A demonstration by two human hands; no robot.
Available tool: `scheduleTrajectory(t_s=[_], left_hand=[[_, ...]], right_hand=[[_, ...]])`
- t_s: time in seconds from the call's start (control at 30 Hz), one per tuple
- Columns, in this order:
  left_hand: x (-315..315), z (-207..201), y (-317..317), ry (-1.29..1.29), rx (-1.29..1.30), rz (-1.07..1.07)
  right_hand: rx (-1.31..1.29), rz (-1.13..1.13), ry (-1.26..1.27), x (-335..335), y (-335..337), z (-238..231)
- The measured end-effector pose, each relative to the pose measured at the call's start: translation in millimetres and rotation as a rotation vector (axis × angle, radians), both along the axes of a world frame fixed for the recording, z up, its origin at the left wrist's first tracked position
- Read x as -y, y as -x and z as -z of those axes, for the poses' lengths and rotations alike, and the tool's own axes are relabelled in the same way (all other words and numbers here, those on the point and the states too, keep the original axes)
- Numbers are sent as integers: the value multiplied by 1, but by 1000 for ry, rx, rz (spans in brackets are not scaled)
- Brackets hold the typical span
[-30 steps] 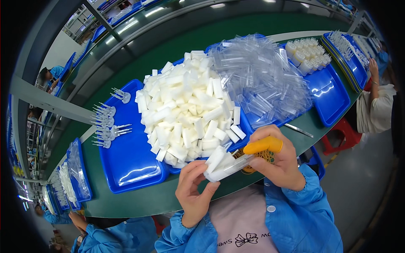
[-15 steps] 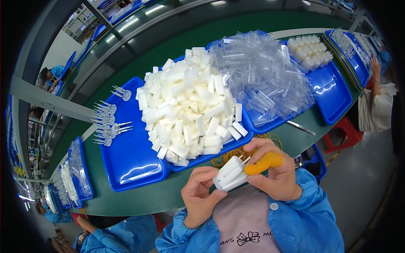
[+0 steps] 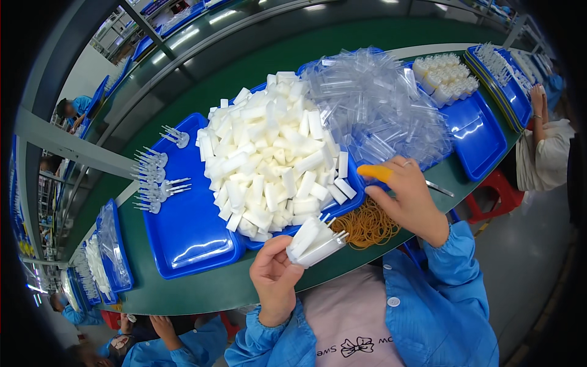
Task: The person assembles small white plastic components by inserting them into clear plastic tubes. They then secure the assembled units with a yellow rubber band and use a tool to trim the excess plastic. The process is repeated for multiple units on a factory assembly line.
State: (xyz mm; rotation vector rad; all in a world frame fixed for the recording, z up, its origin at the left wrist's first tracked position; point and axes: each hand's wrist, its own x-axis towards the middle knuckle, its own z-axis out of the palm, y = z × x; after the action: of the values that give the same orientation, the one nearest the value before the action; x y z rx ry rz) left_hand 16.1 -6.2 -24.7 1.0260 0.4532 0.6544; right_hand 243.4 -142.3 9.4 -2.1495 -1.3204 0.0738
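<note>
My left hand [image 3: 274,278] pinches a pronged plastic holder with white foam blocks [image 3: 315,241] fitted between its thin pins, just off the table's near edge. Over the near right rim of the foam tray is my right hand [image 3: 408,199], fingers apart and nothing visible in them; a yellow finger cot [image 3: 375,173] covers one finger. Beneath that hand lies a heap of tan rubber bands [image 3: 370,223]. A big pile of white foam blocks [image 3: 269,159] fills the tray ahead, and clear plastic sleeves [image 3: 367,104] are piled just beyond my right hand.
At left, a blue tray [image 3: 195,238] carries several upright pronged holders [image 3: 153,177] along its edge. Far right, another blue tray [image 3: 477,134] has filled pieces [image 3: 446,79] at its back. A metal tool [image 3: 440,189] and a red stool [image 3: 498,196] are at right. Co-workers sit on both sides.
My right hand has let go of the held piece and moved up and right toward the sleeves. My left hand has shifted slightly left with the piece, tilting it.
</note>
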Motion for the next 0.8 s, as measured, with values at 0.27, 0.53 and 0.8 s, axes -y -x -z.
scheduleTrajectory(t_s=[0.27,0.53,0.8], left_hand=[[2,-4,-1,45,-9,-2],[6,-1,-4,-102,-14,9],[14,-10,-7,-518,-81,-35]], right_hand=[[86,-137,171,11,-20,20],[-459,-3,-370,19,4,-4],[-1172,27,-834,9,47,0]])
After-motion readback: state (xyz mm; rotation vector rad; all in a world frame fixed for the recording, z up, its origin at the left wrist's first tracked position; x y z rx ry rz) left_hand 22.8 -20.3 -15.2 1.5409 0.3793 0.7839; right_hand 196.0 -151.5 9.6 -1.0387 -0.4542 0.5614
